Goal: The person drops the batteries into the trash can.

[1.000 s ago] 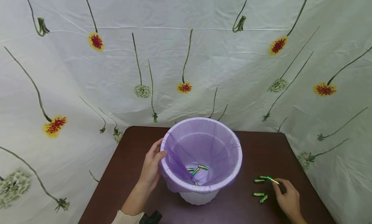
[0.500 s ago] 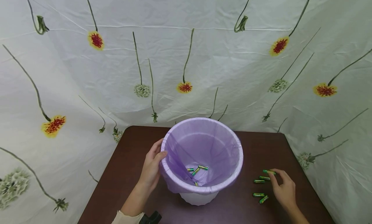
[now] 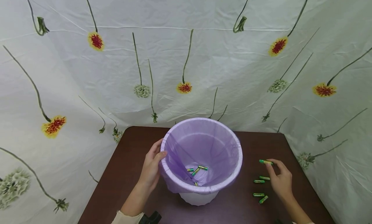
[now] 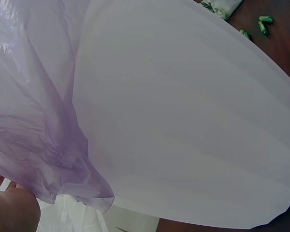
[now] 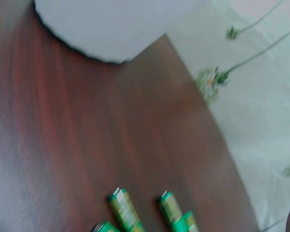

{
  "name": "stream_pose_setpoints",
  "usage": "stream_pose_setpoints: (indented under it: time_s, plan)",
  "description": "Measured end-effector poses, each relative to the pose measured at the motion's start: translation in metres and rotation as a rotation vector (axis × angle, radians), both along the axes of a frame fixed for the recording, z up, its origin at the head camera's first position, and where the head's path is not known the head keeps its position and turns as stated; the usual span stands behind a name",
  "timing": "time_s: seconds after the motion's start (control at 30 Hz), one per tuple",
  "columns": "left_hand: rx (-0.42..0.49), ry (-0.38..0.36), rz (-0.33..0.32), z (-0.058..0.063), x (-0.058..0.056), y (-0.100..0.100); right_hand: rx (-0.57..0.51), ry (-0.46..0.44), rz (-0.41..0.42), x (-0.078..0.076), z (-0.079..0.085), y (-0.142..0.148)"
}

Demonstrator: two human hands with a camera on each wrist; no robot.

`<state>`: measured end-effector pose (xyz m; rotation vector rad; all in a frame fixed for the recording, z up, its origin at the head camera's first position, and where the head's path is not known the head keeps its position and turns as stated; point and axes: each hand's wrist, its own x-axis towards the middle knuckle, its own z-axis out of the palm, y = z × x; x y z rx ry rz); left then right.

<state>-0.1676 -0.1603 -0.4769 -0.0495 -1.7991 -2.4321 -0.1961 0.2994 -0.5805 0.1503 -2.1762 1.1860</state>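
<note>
A white trash can (image 3: pixel 199 198) lined with a purple plastic bag (image 3: pixel 203 136) stands in the middle of the table. My left hand (image 3: pixel 151 164) grips its rim on the left side, thumb over the edge. Several green batteries (image 3: pixel 202 167) lie at the bottom inside the bag. To the right of the can, my right hand (image 3: pixel 281 177) pinches one green and gold battery (image 3: pixel 265 161) between thumb and fingers, above the table. Below that hand, two pairs of loose batteries (image 3: pixel 258 195) lie on the tabletop; they also show at the bottom of the right wrist view.
The dark brown table (image 3: pixel 255 146) has a rounded far corner at the left. A white cloth (image 3: pixel 162 56) printed with flowers hangs behind and along both sides. A black strap (image 3: pixel 150 218) is on the left wrist.
My right hand has lifted the battery off the group on the table and moved it up and slightly left in the head view. My left hand stays on the rim.
</note>
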Motion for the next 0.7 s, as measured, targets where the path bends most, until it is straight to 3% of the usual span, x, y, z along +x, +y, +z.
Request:
stream_pose_setpoints:
  time_s: [0.2, 0.5, 0.7]
  plan:
    - [-0.009, 0.002, -0.001, 0.0, 0.001, 0.0, -0.069, -0.006, 0.053, -0.007, 0.03, -0.017]
    - [-0.018, 0.002, 0.0, 0.002, 0.001, 0.0, -0.09, 0.034, 0.12, -0.016, 0.074, -0.039]
    - [-0.012, -0.002, 0.004, 0.0, 0.001, 0.0, -0.13, 0.097, 0.192, -0.009, 0.118, -0.063]
